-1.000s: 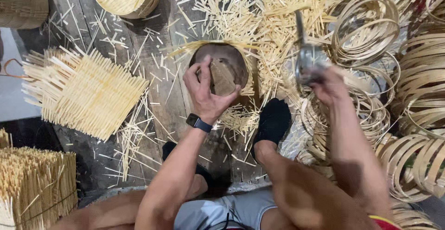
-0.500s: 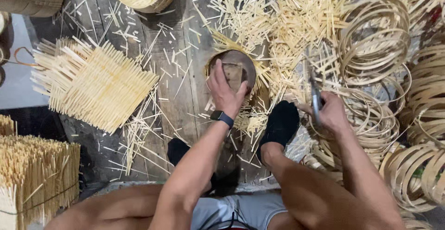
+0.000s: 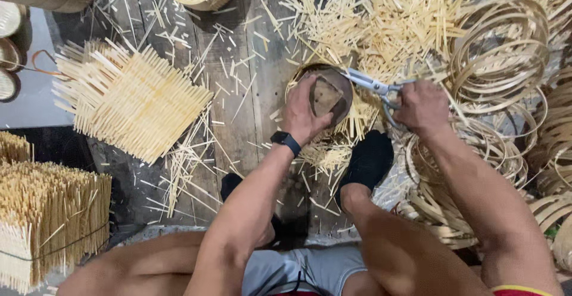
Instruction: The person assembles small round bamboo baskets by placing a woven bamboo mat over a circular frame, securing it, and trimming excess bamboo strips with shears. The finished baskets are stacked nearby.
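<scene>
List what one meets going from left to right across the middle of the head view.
Square woven bamboo mat → left hand pressing a round dark mould → scissors → right hand → stacked bamboo hoops.

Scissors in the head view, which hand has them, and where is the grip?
The right hand holds the scissors by their handle loops, blades pointing at the round dark form that the left hand presses down.
</scene>
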